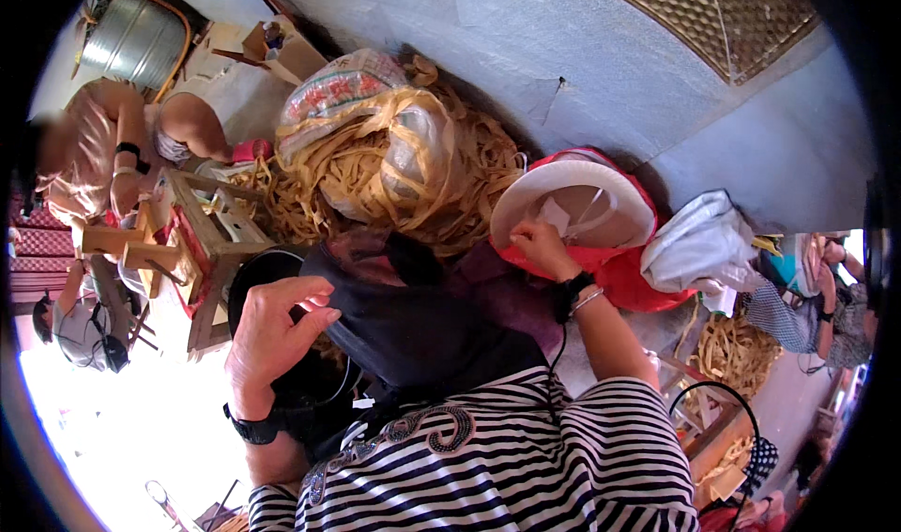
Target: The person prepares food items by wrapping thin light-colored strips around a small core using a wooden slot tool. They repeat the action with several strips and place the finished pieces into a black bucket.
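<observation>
**Light touch at the hat, left hand spare**

Right hand (542, 246) at the near left side of a pale round hat (584, 180), fingers curled close together over the brim. Impossible to tell whether clamped on the edge, on the white tag (556, 216) just beside the fingertips, or on nothing. Left hand (280, 330) well apart from the hat, over the left side of the dark cloth (422, 321), thumb and fingertips separated, nothing visible between them.

Hat to the right of the lap, tilted, hollow side facing up toward the head, backed by red material (638, 283). Just to the right, a white bag (699, 246); beyond the lap, heaped tan strips (404, 166).

For clean handling, judging from this view: pinch lightly at the brim, pads flat rather than digging in, so as not to crease a probably flexible shape. Steady the opposite side with the left hand before tugging at anything inside; pulling one-handed likely to swing the hat round. Watch the white band (601, 215) curving across the hollow, easy to hook with a finger. Angle the wrist so as to hold the black wristband (568, 295) and bracelet (589, 298) clear of the rim, both possible snags.
</observation>
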Action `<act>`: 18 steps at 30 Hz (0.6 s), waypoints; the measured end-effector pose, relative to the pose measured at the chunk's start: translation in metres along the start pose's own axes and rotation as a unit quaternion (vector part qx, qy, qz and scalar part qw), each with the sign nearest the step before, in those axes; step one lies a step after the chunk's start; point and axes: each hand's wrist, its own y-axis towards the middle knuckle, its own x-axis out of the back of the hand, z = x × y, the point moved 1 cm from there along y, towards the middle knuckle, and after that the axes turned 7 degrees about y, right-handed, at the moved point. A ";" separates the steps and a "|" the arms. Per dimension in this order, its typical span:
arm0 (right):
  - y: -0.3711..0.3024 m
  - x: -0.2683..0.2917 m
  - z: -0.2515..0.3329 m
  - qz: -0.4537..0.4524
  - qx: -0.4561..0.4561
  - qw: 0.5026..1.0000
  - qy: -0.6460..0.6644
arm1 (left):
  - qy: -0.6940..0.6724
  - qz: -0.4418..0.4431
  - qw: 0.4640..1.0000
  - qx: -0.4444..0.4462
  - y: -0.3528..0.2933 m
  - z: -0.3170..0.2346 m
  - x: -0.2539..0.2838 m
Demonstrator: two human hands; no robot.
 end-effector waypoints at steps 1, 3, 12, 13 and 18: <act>-0.005 0.000 0.001 -0.041 0.036 0.998 0.007 | -0.008 -0.001 1.000 0.002 0.001 0.005 -0.003; -0.017 -0.003 0.003 -0.063 -0.027 0.997 0.033 | -0.018 0.007 1.000 0.018 0.004 0.007 -0.007; -0.030 0.010 0.016 -0.067 -0.070 0.995 0.031 | 0.120 -0.154 0.981 -0.017 0.032 0.021 0.001; -0.029 0.015 0.015 -0.048 -0.064 0.996 0.024 | 0.158 -0.158 0.975 -0.018 0.036 0.026 -0.003; -0.023 0.033 0.037 0.067 -0.060 0.990 -0.111 | 0.061 -0.072 0.995 0.023 0.031 0.058 -0.044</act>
